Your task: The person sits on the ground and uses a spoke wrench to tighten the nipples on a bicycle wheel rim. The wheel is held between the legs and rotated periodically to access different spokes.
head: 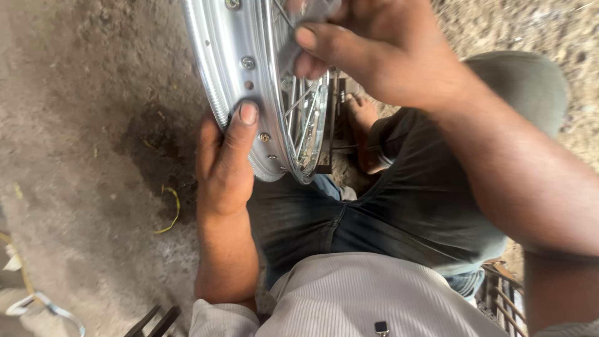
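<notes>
Gripping the shiny chrome spoked wheel rim [249, 75] from below, left hand [221, 165] clamps its edge, thumb on the channel. Right hand [368, 50] pinches a grey rag [299, 37] against the spokes. Rim looks mostly bright; how much is left is unclear. Oil-stained dirt floor [93, 125] underneath, outdoors-looking.

Upright shiny spoked wheel rim [249, 75]

Dirt floor [81, 93], dark stain [153, 146], yellow wire scrap [173, 209].

Glossy metal rim [249, 68] — rough dirt floor [81, 125]
</notes>
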